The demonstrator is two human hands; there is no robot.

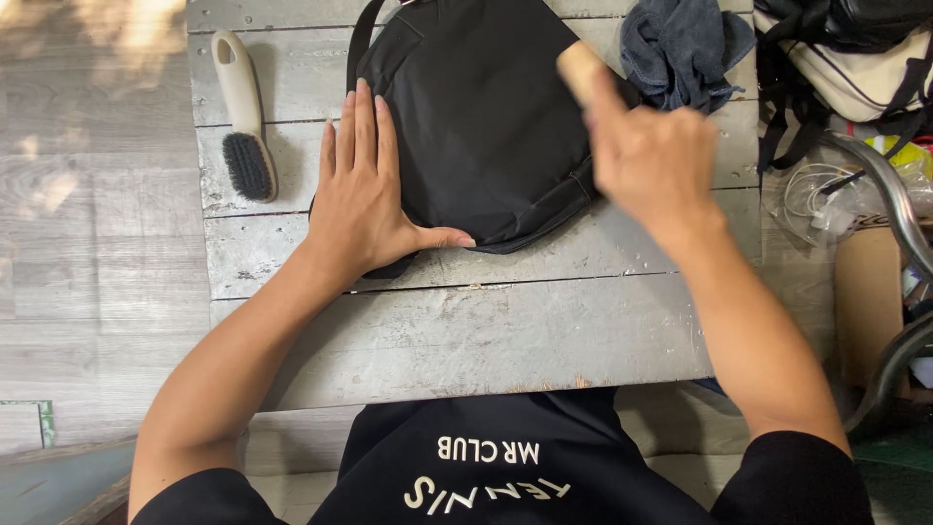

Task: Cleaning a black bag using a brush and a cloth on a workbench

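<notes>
Two hands working black bag (486, 117) on grey plank table (466, 331).
Left hand (364, 199) pressing flat, unclenched; right hand (646, 160) clenching wooden handle (580, 68), blurring; possibly slipping, bag likely sliding toward spare brush (243, 117).

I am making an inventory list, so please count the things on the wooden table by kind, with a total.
Bags: 1, the black bag under the left hand
Brushes: 2, the cream brush lying at the left, and the wooden-handled brush in the right hand
Cloths: 1, the blue cloth
Total: 4
</notes>
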